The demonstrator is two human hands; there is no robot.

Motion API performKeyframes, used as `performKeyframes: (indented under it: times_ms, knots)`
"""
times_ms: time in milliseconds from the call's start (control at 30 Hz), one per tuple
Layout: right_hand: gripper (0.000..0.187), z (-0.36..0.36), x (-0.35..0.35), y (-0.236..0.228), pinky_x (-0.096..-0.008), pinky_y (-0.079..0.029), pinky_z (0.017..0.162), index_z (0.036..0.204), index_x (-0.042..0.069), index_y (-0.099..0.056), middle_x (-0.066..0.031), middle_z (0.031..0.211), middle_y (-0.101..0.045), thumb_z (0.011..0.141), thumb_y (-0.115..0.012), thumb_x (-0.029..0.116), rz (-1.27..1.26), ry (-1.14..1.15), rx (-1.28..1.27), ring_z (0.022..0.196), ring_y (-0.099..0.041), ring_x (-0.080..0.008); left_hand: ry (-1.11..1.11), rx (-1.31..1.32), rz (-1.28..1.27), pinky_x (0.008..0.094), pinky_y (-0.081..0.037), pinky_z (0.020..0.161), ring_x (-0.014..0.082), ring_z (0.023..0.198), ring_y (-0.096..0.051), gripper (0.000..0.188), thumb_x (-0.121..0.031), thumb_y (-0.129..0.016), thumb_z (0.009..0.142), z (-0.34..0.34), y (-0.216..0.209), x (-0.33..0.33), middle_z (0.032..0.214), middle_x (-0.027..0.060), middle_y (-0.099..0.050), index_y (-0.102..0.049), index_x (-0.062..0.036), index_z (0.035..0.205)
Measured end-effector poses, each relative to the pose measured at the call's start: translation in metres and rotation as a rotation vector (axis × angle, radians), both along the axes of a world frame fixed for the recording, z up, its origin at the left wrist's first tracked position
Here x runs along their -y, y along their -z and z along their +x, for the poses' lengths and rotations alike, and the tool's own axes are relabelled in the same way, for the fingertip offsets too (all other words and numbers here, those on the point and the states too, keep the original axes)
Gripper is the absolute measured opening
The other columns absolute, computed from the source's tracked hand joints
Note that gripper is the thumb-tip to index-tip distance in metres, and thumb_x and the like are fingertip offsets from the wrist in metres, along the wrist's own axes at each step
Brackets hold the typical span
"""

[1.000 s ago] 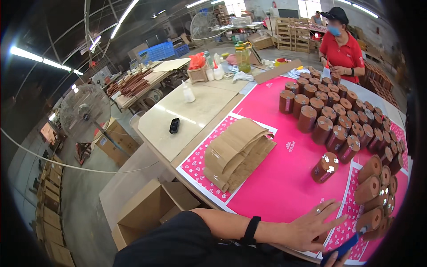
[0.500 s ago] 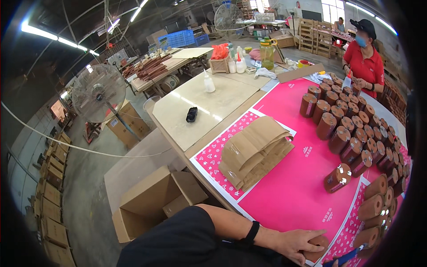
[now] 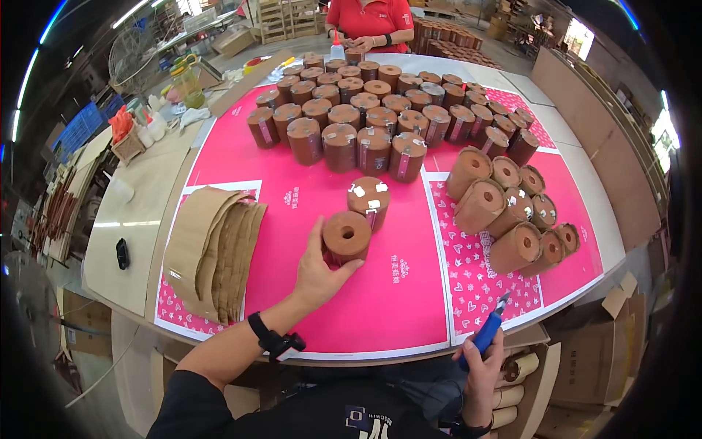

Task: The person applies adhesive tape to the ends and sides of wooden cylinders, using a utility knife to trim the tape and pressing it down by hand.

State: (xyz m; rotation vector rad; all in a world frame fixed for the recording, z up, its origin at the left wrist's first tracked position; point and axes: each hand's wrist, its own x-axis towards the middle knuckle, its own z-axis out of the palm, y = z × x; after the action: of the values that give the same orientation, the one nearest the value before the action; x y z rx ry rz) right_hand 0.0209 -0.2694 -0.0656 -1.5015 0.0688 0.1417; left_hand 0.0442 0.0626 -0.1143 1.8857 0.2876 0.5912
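Observation:
My left hand (image 3: pixel 316 269) is closed round a brown cylinder (image 3: pixel 346 245) with a hole in the middle of its top. It stands upright on the pink sheet (image 3: pixel 344 318). Just behind it is another brown cylinder (image 3: pixel 368 194) with white patches on top; the two look to be touching or nearly so. Near the table's front edge, my right hand (image 3: pixel 482 372) grips a blue-handled utility knife (image 3: pixel 485 334), its metal tip pointing up and away from me. The knife is clear of the cylinders.
Many brown cylinders (image 3: pixel 344 143) stand grouped at the back. On the right lie several paper-wrapped cylinders (image 3: pixel 515 245). A stack of brown paper (image 3: pixel 212 252) is at left. Across the table, a person in red (image 3: pixel 373 25) handles a cylinder beside a red-tipped bottle (image 3: pixel 337 50).
The view has swung right and down. My left hand and its cylinder have moved away from the front edge, up to the patched cylinder. My right hand and the knife now show fully.

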Motion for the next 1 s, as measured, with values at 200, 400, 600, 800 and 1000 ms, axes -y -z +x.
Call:
performKeyframes:
  times_ms: [200, 400, 600, 800, 1000]
  knots:
    - [0.037, 0.0, 0.007, 0.013, -0.0304, -0.055, 0.062, 0.122, 0.0, -0.049, -0.0084, 0.09, -0.059, 0.088, -0.065, 0.001, 0.019, 0.007, 0.038, 0.069, -0.062, -0.0166, 0.075, -0.099, 0.012, 0.0414, -0.048, 0.106, 0.0312, 0.127, -0.058, 0.086, -0.022, -0.088, 0.077, 0.021, -0.007, -0.005, 0.135, 0.0199, -0.058, -0.037, -0.0002, 0.143]
    - [0.033, 0.0, 0.005, 0.015, -0.0296, -0.055, 0.063, 0.115, 0.0, -0.05, -0.0092, 0.089, -0.06, 0.087, -0.065, -0.004, 0.024, -0.025, 0.021, 0.069, -0.063, -0.0166, -0.007, -0.089, 0.252, 0.0444, -0.051, 0.102, 0.0289, 0.123, -0.057, 0.087, -0.021, -0.091, 0.073, 0.029, -0.006, -0.023, 0.134, 0.0177, -0.052, -0.041, -0.0023, 0.142]
    - [0.032, -0.003, 0.013, 0.018, -0.0289, -0.054, 0.064, 0.115, 0.001, -0.05, -0.0087, 0.089, -0.061, 0.087, -0.065, -0.005, 0.0, 0.008, 0.009, 0.069, -0.061, -0.0153, -0.147, -0.378, 0.691, 0.0482, -0.049, 0.096, 0.0396, 0.11, -0.056, 0.094, -0.034, -0.089, 0.067, 0.022, -0.072, -0.041, 0.122, 0.0227, -0.049, -0.043, -0.0062, 0.144]
    - [0.036, -0.003, 0.013, 0.021, -0.0302, -0.054, 0.072, 0.12, -0.002, -0.051, -0.0085, 0.092, -0.062, 0.088, -0.067, 0.0, -0.022, -0.095, -0.01, 0.079, -0.064, -0.0171, -0.055, -0.571, 1.073, 0.0504, -0.046, 0.097, 0.0408, 0.115, -0.054, 0.085, -0.034, -0.084, 0.066, 0.034, -0.087, -0.068, 0.114, 0.0224, -0.055, -0.05, -0.0014, 0.137]
    - [0.045, -0.007, 0.013, 0.035, -0.0253, -0.05, 0.065, 0.132, 0.0, -0.053, -0.0032, 0.087, -0.062, 0.091, -0.071, 0.003, -0.242, -0.174, 0.098, 0.073, -0.06, -0.0103, 0.078, -0.341, 1.293, 0.054, -0.039, 0.102, 0.0421, 0.122, -0.052, 0.066, -0.021, -0.076, 0.071, 0.081, -0.06, -0.073, 0.125, 0.0266, -0.054, -0.054, -0.0007, 0.129]
